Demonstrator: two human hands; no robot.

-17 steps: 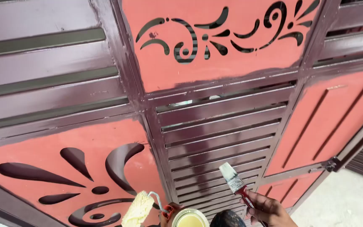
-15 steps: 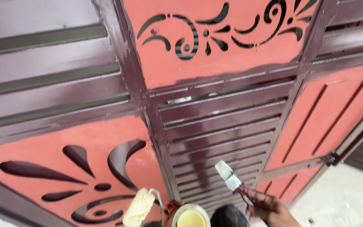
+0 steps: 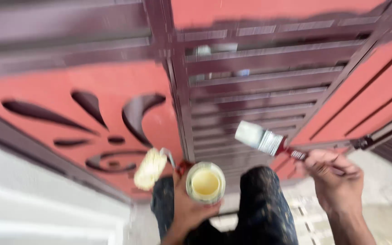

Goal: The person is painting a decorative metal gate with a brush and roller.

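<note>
Paintbrush (image 3: 262, 139), pale bristles, red handle

Metal gate over a pale floor

A red and dark maroon gate (image 3: 259, 90) with slatted louvres and curled cut-outs stands above a light, paint-speckled floor (image 3: 386, 222) in bright daylight.
</note>
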